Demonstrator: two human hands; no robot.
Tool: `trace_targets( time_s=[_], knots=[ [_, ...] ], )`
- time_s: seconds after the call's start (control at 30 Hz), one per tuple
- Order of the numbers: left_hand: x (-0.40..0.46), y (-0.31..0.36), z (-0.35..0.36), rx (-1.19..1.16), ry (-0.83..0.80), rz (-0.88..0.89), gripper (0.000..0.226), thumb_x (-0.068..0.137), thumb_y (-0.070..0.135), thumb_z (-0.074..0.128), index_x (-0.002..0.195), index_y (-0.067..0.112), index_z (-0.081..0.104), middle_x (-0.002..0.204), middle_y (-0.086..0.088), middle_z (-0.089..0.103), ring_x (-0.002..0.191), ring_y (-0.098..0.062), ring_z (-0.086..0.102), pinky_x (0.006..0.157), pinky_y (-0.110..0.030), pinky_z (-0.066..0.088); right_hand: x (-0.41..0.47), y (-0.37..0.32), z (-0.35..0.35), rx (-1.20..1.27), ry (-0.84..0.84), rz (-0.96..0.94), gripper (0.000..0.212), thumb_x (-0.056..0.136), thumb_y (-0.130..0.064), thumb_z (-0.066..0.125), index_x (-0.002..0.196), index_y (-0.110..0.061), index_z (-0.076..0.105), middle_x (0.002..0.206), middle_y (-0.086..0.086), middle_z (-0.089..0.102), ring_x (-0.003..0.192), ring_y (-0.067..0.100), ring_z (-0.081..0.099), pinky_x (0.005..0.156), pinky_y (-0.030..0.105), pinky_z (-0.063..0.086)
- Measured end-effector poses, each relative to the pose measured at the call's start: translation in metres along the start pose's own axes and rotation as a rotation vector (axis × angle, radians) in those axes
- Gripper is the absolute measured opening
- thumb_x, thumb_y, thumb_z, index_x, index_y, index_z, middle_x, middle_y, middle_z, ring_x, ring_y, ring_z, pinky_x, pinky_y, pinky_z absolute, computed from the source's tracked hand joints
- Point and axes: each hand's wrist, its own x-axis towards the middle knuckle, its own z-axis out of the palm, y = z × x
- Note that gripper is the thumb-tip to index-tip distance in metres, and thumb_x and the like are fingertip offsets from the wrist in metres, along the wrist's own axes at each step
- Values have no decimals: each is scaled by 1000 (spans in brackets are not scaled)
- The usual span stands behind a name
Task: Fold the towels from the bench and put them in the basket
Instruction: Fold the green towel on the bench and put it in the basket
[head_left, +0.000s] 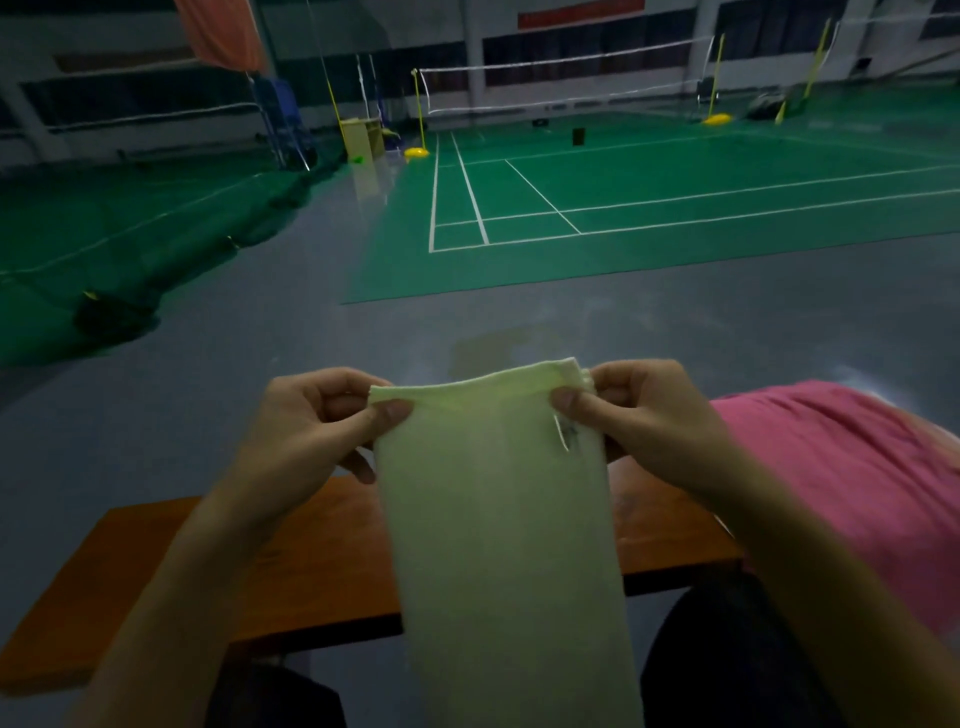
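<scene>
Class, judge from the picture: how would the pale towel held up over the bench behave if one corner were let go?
The pale towel probably flops: it hangs limp below each hand's grip, left hand, right hand. Likely light, since fingertip pinches hold it.

hands: 2 (306, 426) (649, 415) | pale towel: 1 (498, 519) | pink towel: 1 (857, 483) | bench: 1 (322, 561)

Dim sports hall: grey floor (218, 374), green badminton courts (675, 208) with white lines, strung nets (561, 83) behind.
</scene>
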Motion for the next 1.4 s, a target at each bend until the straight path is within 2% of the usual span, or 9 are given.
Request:
trace_targets(
  time_s=[0.2,0.3,0.4,0.67,0.77,0.87,1.03,1.23,1.4],
  knots=[
    [37,-92,29,50,116,-159,12,93,16,77,98,5,75,85,-8,79,76,-34,75,46,-34,56,49,95,26,-67,75,153,24,94,-23,79,87,0,76,77,13,77,69,27,77,57,44,64],
    [61,-152,45,32,215,-247,11,95,12,76,98,2,73,85,-11,78,77,-41,72,50,-39,60,86,153,46,-220,107,167,32,83,-50,79,83,-17,78,78,1,78,73,22,77,61,53,64],
    [83,-202,59,-51,329,-314,11,96,7,75,101,-2,71,93,-17,77,87,-38,76,55,-36,63,118,203,65,-426,155,200,33,79,-63,71,82,-31,74,81,-13,76,78,8,73,68,44,62],
    [129,-288,71,113,314,-321,8,91,33,69,93,25,68,89,-1,75,85,-25,75,73,-52,65,152,259,92,-445,228,262,18,89,-34,78,77,-27,66,85,-1,78,72,19,73,67,42,61],
    [138,-283,84,225,314,-273,5,101,16,64,105,18,65,97,3,71,88,-17,71,80,-46,64,158,267,93,-453,254,264,12,91,-29,77,84,-22,70,86,1,77,78,20,73,67,35,57],
    [133,-274,91,234,261,-225,31,101,15,65,131,17,56,124,9,60,107,-14,66,93,-33,56,159,263,89,-317,230,272,28,97,-21,74,123,-12,71,108,6,77,86,20,75,70,36,62],
    [101,-248,81,338,143,-99,28,100,11,66,126,20,64,124,8,67,100,-1,67,78,-7,51,137,244,71,-311,181,225,42,99,-14,70,140,-16,62,130,-1,70,105,16,71,90,44,63],
    [27,-215,76,380,-37,-78,16,97,15,72,112,22,72,107,16,73,89,0,71,76,-24,61,60,213,68,-271,-91,238,30,99,-18,71,129,-17,67,115,-7,72,99,9,73,78,32,66],
    [-30,-214,102,603,-200,-109,41,102,44,60,140,31,55,125,12,71,107,-5,69,89,-31,60,4,212,93,-417,-297,182,42,101,-30,67,142,-25,56,134,-11,64,119,0,62,105,29,53]
  ],
)
